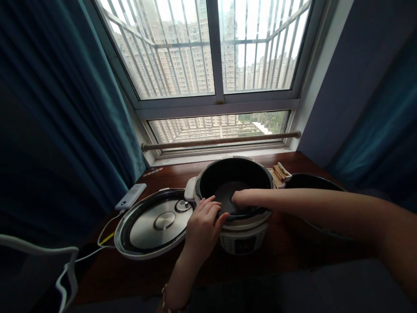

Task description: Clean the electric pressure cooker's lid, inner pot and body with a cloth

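A white electric pressure cooker (243, 227) with a black inner pot (208, 180) stands uncovered on the wooden table. My left hand (205, 221) lies on the near left part of its rim, fingers stretched over the edge and thumb apart. My right hand (240, 198) reaches down inside the pot from the right, its fingers bent. A small dark bluish edge shows beside the fingers, too dim to name. The round lid (153, 226), steel underside and valve facing up, lies left of the cooker.
A white power bank (130, 196) with a cable sits behind the lid. Right of the cooker is a large dark round basin (319, 180), partly behind my forearm. The brown table (176, 176) meets a barred window, with a blue curtain (81, 95) at left.
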Tool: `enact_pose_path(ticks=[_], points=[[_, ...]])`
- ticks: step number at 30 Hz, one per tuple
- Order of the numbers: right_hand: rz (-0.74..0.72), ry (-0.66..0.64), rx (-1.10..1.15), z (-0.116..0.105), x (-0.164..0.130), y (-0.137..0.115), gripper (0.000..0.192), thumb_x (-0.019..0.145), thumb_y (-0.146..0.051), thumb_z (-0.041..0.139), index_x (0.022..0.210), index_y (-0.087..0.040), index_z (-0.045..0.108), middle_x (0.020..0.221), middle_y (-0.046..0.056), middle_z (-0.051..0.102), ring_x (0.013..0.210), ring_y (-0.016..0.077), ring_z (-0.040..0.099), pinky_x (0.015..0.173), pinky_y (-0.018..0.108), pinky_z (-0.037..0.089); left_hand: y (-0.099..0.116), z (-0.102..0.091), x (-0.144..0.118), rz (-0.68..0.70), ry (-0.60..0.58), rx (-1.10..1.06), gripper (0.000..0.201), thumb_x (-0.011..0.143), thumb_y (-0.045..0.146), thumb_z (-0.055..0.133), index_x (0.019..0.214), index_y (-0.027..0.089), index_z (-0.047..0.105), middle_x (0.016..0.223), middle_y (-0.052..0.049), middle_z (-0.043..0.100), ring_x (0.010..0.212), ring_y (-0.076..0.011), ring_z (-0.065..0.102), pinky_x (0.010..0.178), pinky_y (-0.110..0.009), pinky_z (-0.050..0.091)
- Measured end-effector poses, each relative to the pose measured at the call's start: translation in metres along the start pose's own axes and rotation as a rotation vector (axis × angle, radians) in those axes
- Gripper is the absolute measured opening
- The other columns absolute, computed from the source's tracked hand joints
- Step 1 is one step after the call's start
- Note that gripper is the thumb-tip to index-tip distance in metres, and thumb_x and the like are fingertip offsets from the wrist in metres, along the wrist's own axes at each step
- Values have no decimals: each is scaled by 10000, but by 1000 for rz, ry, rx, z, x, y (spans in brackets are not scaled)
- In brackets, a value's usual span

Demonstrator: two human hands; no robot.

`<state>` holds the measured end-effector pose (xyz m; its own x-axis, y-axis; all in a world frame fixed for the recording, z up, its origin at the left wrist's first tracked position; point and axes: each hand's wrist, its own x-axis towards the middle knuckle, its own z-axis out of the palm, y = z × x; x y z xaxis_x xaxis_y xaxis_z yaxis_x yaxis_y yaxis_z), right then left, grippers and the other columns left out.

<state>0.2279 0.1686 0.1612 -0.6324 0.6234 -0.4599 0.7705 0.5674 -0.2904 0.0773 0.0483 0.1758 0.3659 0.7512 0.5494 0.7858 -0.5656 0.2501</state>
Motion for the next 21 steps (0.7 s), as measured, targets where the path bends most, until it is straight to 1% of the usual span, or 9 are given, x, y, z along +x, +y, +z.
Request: enact_pose_path(ticks=[2,4,6,8,12,14,17,19,21], points=[[7,-174,28,-9,-13,1,150,587,-221,704,675,-105,671,524,15,580,581,175,578,556,271,464,0,1,0,0,4,6,183,868,298,458,886,175,593,974,-65,653,1102,-235,524,979,-464,384],[-72,-183,144,-23,-30,4,265,607,-245,683,837,-114,676,666,7,628,621,147,579,554,225,449,0,1,0,-2,3,7,189,870,299,454,891,176,595,983,-63,654,1107,-232,521,983,-461,381],[-173,28,341,-38,-52,8,356,627,-241,653,964,-128,646,787,1,637,696,132,578,595,198,442,1,1,0,-3,-4,6,200,874,298,446,915,176,599,1003,-61,653,1117,-226,515,991,-456,377],[-220,360,595,-49,-80,13,373,660,-246,607,1013,-126,617,850,10,632,757,132,578,657,200,449,1,1,0,-1,-13,5,218,878,298,437,949,174,602,1029,-61,651,1128,-218,510,1000,-451,371],[-81,922,1030,-51,-161,33,374,745,-296,480,1066,-126,574,923,58,632,804,160,601,699,251,471,-2,0,1,-8,-33,11,291,883,332,419,1055,171,592,1117,-75,632,1157,-222,498,1005,-460,369],[71,1137,1149,-39,-210,57,377,761,-298,461,1084,-133,562,968,92,630,814,177,612,691,274,477,-3,-2,3,-27,-48,8,347,884,355,410,1135,165,557,1168,-93,608,1166,-229,493,996,-459,379],[273,1384,1250,-2,-283,116,296,738,-289,519,1001,-172,586,1026,149,624,814,193,622,675,283,477,7,-9,6,-23,-6,-21,368,881,340,416,1194,167,506,1246,-102,553,1214,-235,444,1019,-472,343],[487,1519,1249,34,-323,162,227,720,-282,554,935,-220,593,1096,166,606,877,196,618,719,274,474,28,-12,6,-9,121,-62,321,866,297,452,1155,177,519,1269,-97,530,1242,-242,405,1037,-477,308],[740,1574,1197,72,-349,203,192,709,-301,574,896,-259,580,1175,176,566,926,212,607,727,287,479,60,-7,4,-19,242,-158,234,846,249,484,1059,184,555,1184,-92,576,1163,-231,478,984,-421,373]])
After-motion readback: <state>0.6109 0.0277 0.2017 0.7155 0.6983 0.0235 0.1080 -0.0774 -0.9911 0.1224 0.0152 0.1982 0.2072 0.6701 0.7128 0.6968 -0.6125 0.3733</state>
